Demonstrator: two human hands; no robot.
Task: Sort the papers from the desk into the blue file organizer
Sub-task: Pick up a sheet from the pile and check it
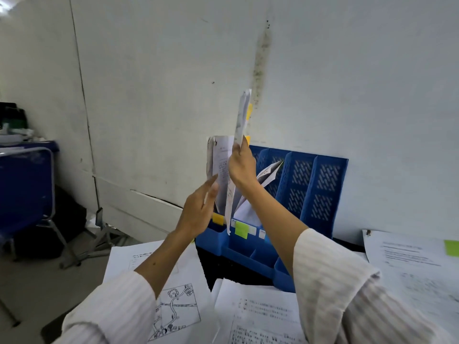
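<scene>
Blue organizer: I am facing the blue file organizer [285,207], which is standing on the desk against the wall, its slots running left to right, coloured sticky labels showing on the front lips.
Head view, right hand: my right hand [242,165] is pinching a printed sheet [242,115] between thumb and curled fingers, holding it edge-on above the left slots.
Sheet axis: its long axis is running near vertical, top end pointing up at the wall and leaning slightly right, lower end reaching down toward a slot by the green label [242,229].
Head view, left hand: my left hand [198,212] is lying spread, fingers fairly straight, fingertips touching the papers already standing [219,165] in the leftmost slot; I cannot tell whether it is pressing them aside.
Other slots: one folded paper [268,173] is leaning in a slot just right of my hand; the two right slots look bare.
Desk: loose papers [260,314] are lying in front of the organizer, among them a map drawing [173,309].
Risk: the sheet is thin and held near its middle, so I am judging it may buckle on the divider or slip into the wrong slot; the standing papers may flop over the opening if my left fingers are easing off.
</scene>
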